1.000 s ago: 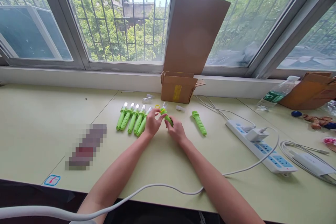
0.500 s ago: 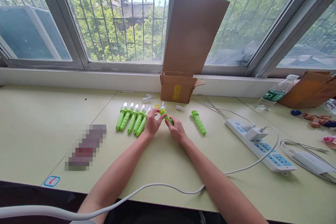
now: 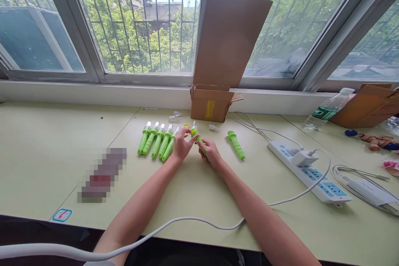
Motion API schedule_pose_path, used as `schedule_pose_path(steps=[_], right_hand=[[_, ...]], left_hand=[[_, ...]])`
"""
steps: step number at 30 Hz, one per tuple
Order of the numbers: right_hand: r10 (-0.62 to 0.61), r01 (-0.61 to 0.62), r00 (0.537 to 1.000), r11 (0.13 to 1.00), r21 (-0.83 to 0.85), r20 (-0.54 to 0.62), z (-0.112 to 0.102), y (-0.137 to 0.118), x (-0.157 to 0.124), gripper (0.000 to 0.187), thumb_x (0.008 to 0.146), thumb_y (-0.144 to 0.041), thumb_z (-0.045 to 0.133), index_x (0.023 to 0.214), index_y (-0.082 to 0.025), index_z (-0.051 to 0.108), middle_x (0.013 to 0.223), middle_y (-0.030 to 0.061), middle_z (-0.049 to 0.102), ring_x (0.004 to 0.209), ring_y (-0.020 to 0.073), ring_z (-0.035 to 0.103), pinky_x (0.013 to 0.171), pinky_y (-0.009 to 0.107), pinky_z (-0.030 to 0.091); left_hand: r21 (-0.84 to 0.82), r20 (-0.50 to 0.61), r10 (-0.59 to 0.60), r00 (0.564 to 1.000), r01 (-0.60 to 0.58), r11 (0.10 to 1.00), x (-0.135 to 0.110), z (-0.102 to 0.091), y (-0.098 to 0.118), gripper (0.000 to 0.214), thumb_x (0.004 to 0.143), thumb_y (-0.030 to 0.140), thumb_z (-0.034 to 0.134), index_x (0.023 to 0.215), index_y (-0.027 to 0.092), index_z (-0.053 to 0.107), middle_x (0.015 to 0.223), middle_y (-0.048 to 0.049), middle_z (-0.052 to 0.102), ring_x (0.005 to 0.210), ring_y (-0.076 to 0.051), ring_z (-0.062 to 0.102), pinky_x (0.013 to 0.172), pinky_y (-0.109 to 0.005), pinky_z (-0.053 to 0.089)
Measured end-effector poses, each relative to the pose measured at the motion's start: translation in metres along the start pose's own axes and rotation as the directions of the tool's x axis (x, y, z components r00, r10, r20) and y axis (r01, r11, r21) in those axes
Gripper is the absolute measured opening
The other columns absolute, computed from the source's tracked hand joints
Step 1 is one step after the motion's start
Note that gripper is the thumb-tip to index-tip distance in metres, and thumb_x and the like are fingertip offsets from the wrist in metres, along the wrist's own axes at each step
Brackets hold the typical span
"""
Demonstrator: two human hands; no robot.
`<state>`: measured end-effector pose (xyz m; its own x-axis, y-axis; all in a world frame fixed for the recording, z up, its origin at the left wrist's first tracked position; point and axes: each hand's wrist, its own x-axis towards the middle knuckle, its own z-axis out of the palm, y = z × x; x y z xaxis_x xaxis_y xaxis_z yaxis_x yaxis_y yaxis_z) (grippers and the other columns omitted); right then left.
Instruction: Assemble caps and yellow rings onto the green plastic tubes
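Observation:
Both hands grip one green ribbed stick with a clear tip [image 3: 202,145], its tip tilted toward the window. My left hand [image 3: 181,144] has its thumb and fingers closed round the upper end, by a yellow band. Lower down, my right hand [image 3: 211,152] is wrapped around the green handle and partly hides it. Several similar green sticks with clear tips [image 3: 159,141] lie in a row left of my left hand, the nearest partly covered by it. A loose yellow ring [image 3: 186,126] lies just beyond my left fingers. One green handle [image 3: 236,145] without a clear tip lies to the right.
Small clear plastic pieces [image 3: 213,127] lie near an open cardboard box [image 3: 209,104] at the window. To the right are a power strip [image 3: 308,174], coiled cable [image 3: 346,170], a water bottle [image 3: 330,110] and dolls [image 3: 375,140]. A white cable [image 3: 187,219] crosses in front.
My right hand has shifted slightly down along the green stick, and its fingers have changed their hold. My left hand stays almost still at the upper end.

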<state>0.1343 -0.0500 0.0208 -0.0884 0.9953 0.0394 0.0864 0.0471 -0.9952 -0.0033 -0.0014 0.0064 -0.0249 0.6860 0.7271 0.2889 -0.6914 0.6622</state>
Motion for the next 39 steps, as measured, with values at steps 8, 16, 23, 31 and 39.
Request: schedule_pose_path(steps=[8, 16, 23, 31, 39], right_hand=[[-0.051, 0.050, 0.999, 0.990, -0.130, -0.009, 0.003, 0.004, 0.001, 0.038, 0.078, -0.058, 0.052, 0.078, -0.020, 0.050, 0.048, -0.0062, 0.045, 0.033, 0.0093, 0.037, 0.035, 0.024, 0.028], [-0.260, 0.119, 0.952, 0.799, -0.589, -0.161, 0.007, 0.007, 0.000, 0.026, 0.080, -0.046, 0.051, 0.084, -0.021, 0.057, 0.062, 0.0004, 0.058, 0.054, 0.0153, 0.051, 0.053, 0.025, 0.035], [-0.252, 0.109, 0.953, 0.803, -0.586, -0.169, 0.008, 0.005, -0.001, 0.028, 0.080, -0.045, 0.049, 0.088, -0.021, 0.059, 0.063, 0.0010, 0.058, 0.057, 0.0163, 0.050, 0.054, 0.025, 0.034], [-0.156, 0.110, 0.976, 0.956, -0.273, -0.149, 0.009, 0.010, 0.004, 0.033, 0.074, -0.052, 0.056, 0.071, -0.020, 0.052, 0.052, -0.0045, 0.041, 0.047, 0.0113, 0.036, 0.044, 0.025, 0.029], [0.004, -0.003, 0.997, 1.000, 0.017, -0.079, 0.008, 0.005, 0.001, 0.034, 0.070, -0.052, 0.063, 0.074, -0.020, 0.051, 0.047, -0.0070, 0.040, 0.036, 0.0075, 0.030, 0.035, 0.023, 0.022]], left_hand=[[-0.021, -0.031, 0.004, 0.999, -0.005, 1.000, -0.002, 0.000, -0.001, 0.035, 0.075, 0.050, 0.066, 0.088, 0.019, 0.057, 0.083, -0.0031, 0.064, 0.078, -0.015, 0.065, 0.075, -0.036, 0.061], [0.053, -0.060, 0.002, 0.998, 0.002, 0.999, -0.003, -0.001, -0.002, 0.034, 0.075, 0.049, 0.067, 0.089, 0.019, 0.058, 0.081, -0.0033, 0.065, 0.078, -0.017, 0.065, 0.075, -0.038, 0.060], [0.087, -0.057, 0.006, 0.998, -0.001, 0.996, -0.003, -0.002, -0.002, 0.034, 0.074, 0.050, 0.067, 0.087, 0.019, 0.058, 0.080, -0.0036, 0.066, 0.079, -0.018, 0.065, 0.074, -0.037, 0.059], [0.073, -0.060, 0.003, 0.998, 0.001, 0.997, 0.000, -0.001, 0.000, 0.036, 0.073, 0.052, 0.067, 0.085, 0.019, 0.059, 0.080, -0.0040, 0.065, 0.077, -0.017, 0.064, 0.072, -0.035, 0.059], [0.041, -0.027, -0.023, 0.999, 0.024, 0.999, 0.001, -0.001, 0.001, 0.036, 0.074, 0.052, 0.066, 0.085, 0.019, 0.058, 0.082, -0.0043, 0.064, 0.079, -0.016, 0.064, 0.071, -0.035, 0.060]])
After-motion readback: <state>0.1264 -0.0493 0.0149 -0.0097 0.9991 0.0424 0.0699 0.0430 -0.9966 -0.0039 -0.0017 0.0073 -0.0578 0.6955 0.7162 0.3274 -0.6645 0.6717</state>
